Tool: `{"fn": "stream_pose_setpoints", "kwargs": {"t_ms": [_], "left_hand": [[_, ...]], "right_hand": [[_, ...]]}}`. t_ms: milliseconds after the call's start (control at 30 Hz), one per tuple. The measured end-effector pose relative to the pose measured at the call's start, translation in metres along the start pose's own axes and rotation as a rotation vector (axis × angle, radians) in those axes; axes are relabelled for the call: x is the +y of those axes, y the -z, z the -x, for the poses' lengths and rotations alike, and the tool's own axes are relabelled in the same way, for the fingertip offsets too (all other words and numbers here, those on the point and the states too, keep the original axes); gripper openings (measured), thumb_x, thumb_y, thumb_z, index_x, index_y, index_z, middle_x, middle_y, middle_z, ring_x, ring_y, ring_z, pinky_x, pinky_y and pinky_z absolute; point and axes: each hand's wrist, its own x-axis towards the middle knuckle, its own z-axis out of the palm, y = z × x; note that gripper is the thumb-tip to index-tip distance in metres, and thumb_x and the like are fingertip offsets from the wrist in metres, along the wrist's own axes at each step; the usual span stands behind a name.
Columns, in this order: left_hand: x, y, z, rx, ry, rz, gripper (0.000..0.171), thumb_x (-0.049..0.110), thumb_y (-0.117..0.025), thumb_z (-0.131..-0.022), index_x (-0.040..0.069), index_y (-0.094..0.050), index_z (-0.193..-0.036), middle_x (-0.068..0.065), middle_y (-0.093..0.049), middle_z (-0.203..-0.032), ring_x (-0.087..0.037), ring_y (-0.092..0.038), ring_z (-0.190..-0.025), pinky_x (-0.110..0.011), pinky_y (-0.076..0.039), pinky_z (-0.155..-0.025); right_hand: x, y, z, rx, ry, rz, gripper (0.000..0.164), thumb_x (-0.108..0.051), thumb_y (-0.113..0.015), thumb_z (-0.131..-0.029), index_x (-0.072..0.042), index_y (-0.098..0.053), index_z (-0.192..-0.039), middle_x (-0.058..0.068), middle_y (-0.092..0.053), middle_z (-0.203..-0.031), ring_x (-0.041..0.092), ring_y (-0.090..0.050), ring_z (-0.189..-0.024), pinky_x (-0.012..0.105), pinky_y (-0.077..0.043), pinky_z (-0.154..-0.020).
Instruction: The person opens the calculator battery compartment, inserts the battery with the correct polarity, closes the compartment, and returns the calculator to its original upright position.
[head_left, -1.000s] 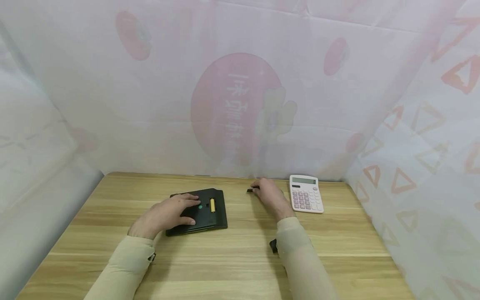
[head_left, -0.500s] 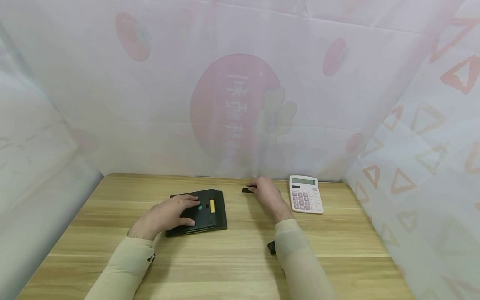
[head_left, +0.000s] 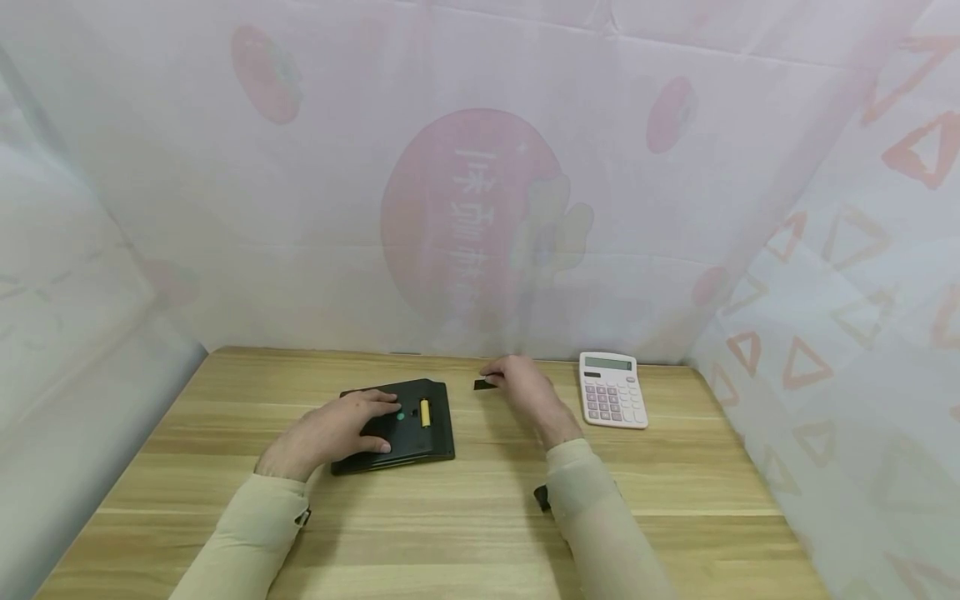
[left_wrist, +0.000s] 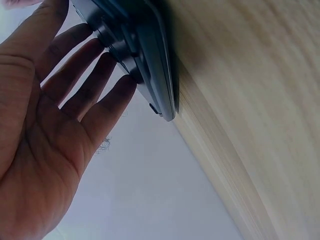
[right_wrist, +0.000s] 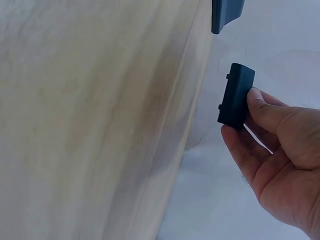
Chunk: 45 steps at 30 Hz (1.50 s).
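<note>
A black, flat, calculator-like device (head_left: 408,437) lies back side up on the table, its small battery bay uncovered and a yellow battery (head_left: 425,413) inside. My left hand (head_left: 333,429) rests on the left part of it with fingers spread; in the left wrist view, extended fingertips touch the device's surface (left_wrist: 147,47). To the right of the device, my right hand (head_left: 528,396) pinches a small black battery cover (head_left: 483,385) between thumb and fingers. Two little tabs show along one edge of the cover (right_wrist: 237,95) in the right wrist view.
A white and pink calculator (head_left: 612,392) lies face up at the back right, beside the right hand. The wooden table (head_left: 420,533) ends at a printed white cloth wall (head_left: 315,250) behind. A black strap part (head_left: 542,497) shows at the right sleeve.
My right hand has moved left with the battery cover, closer to the black device, and more of the cover shows. The left hand and the device have stayed in place.
</note>
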Motion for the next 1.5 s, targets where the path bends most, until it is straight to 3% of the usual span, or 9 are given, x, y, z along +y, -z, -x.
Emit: {"fn": "stream_pose_setpoints", "kwargs": {"t_ms": [333, 567, 833, 1133, 1500], "left_hand": [[0.000, 0.000, 0.001, 0.003, -0.001, -0.003, 0.069, 0.040, -0.092, -0.103, 0.007, -0.072, -0.159, -0.019, -0.064, -0.173, -0.048, -0.060, -0.161, -0.067, -0.056, -0.129], [0.000, 0.000, 0.000, 0.001, -0.003, -0.010, 0.069, 0.041, -0.092, -0.103, 0.007, -0.073, -0.159, -0.019, -0.064, -0.172, -0.047, -0.061, -0.160, -0.066, -0.057, -0.129], [-0.001, 0.000, 0.000, -0.002, -0.003, -0.004, 0.068, 0.041, -0.092, -0.103, 0.007, -0.073, -0.159, -0.018, -0.064, -0.173, -0.047, -0.061, -0.161, -0.065, -0.056, -0.130], [-0.001, 0.000, 0.000, -0.005, -0.004, -0.003, 0.068, 0.041, -0.092, -0.103, 0.007, -0.072, -0.159, -0.018, -0.064, -0.173, -0.047, -0.060, -0.161, -0.066, -0.056, -0.131], [-0.002, 0.000, -0.002, -0.011, -0.005, -0.006, 0.067, 0.040, -0.091, -0.104, 0.007, -0.072, -0.159, -0.018, -0.064, -0.173, -0.047, -0.061, -0.161, -0.066, -0.055, -0.131]], "right_hand": [[-0.007, -0.004, -0.001, 0.016, 0.054, 0.082, 0.016, -0.017, -0.079, -0.113, -0.017, -0.092, -0.121, 0.004, -0.086, -0.131, 0.028, -0.082, -0.125, 0.048, -0.071, -0.108], [-0.010, -0.005, 0.000, 0.029, 0.089, 0.138, 0.014, -0.020, -0.081, -0.111, -0.018, -0.093, -0.120, 0.001, -0.080, -0.122, 0.023, -0.079, -0.114, 0.044, -0.071, -0.097], [-0.011, -0.007, 0.000, 0.016, 0.098, 0.136, 0.017, -0.017, -0.081, -0.112, -0.017, -0.092, -0.124, 0.000, -0.080, -0.123, 0.023, -0.079, -0.116, 0.043, -0.071, -0.101], [-0.019, -0.008, -0.003, 0.012, 0.170, 0.115, 0.017, -0.016, -0.082, -0.111, -0.015, -0.092, -0.125, 0.001, -0.089, -0.132, 0.027, -0.081, -0.129, 0.048, -0.068, -0.116], [-0.035, -0.012, -0.003, -0.004, 0.271, 0.004, 0.017, -0.011, -0.079, -0.112, -0.010, -0.092, -0.124, 0.006, -0.091, -0.125, 0.025, -0.087, -0.117, 0.041, -0.073, -0.105]]}}
